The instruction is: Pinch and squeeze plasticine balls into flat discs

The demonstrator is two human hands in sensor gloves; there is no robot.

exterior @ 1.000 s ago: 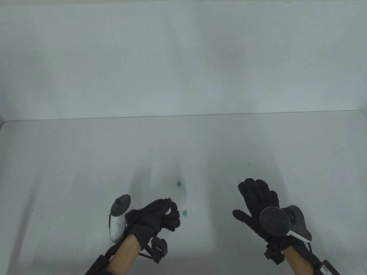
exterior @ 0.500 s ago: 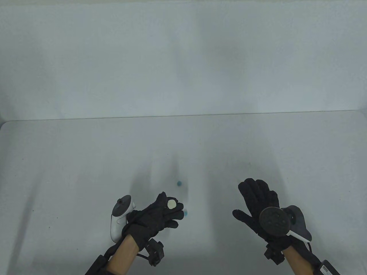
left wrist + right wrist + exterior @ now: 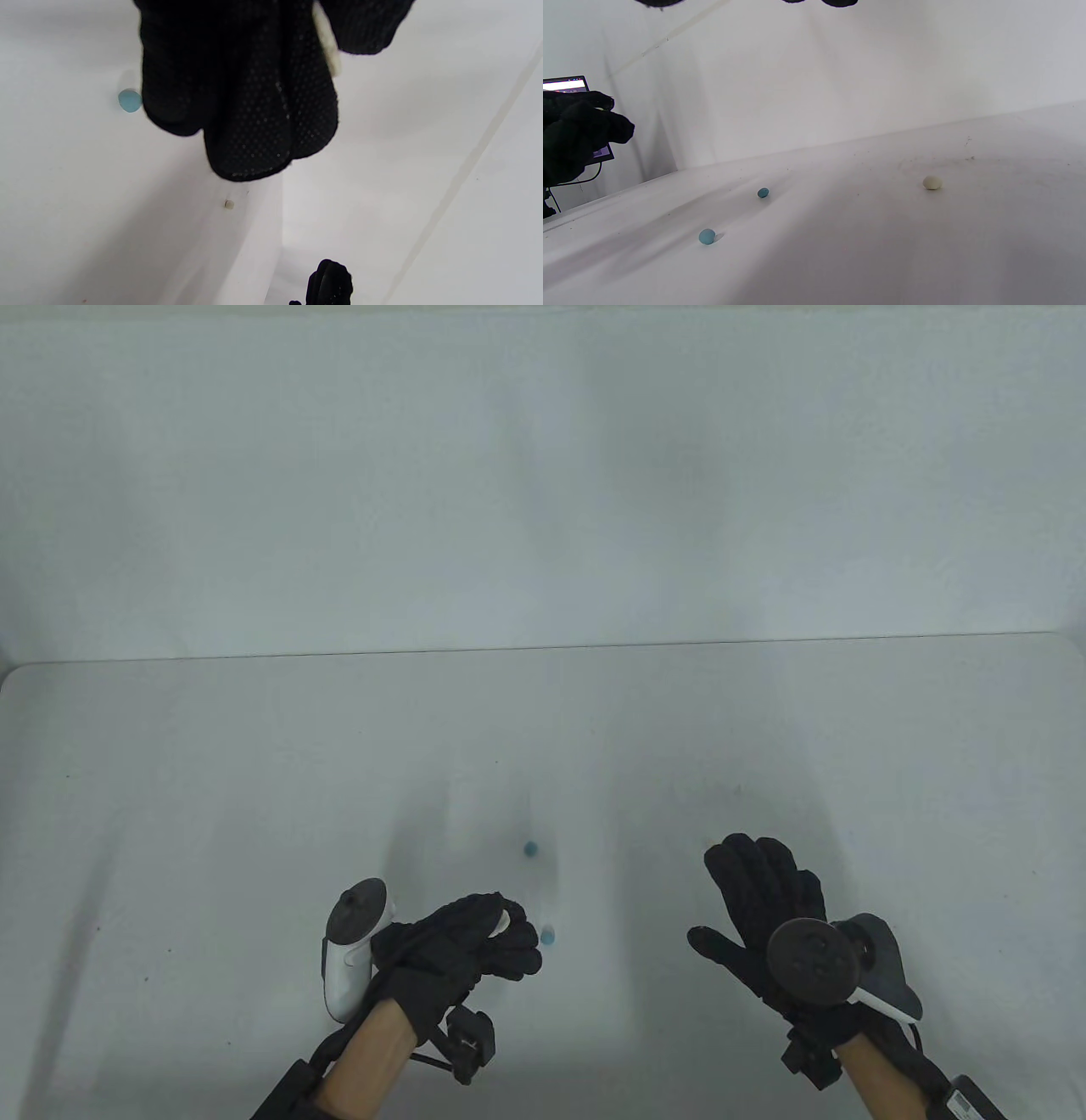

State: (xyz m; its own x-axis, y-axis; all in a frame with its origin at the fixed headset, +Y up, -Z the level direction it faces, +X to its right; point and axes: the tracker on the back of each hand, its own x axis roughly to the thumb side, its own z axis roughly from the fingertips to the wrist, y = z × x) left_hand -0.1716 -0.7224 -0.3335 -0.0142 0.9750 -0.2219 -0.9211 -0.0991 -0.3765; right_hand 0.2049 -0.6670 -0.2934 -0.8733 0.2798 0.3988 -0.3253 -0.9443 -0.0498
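Table view shows your left hand [image 3: 462, 950] low at the near edge of the white table [image 3: 212, 814], fingers curled around a flattened cream plasticine disc [image 3: 503, 920] whose pale rim just peeks out by the thumb. From the left wrist view, that disc [image 3: 326, 44] sits edge-on, pinched between the thumb and the dotted fingers [image 3: 263, 127]. Your right hand [image 3: 759, 912] rests well apart on the right, fingers straight and relaxed, holding nothing. A blue ball [image 3: 548, 936] lies just beside your left fingertips, and a second blue ball [image 3: 531, 848] sits farther up the table. In the right wrist view, a cream ball [image 3: 932, 182] lies apart from both blue ones.
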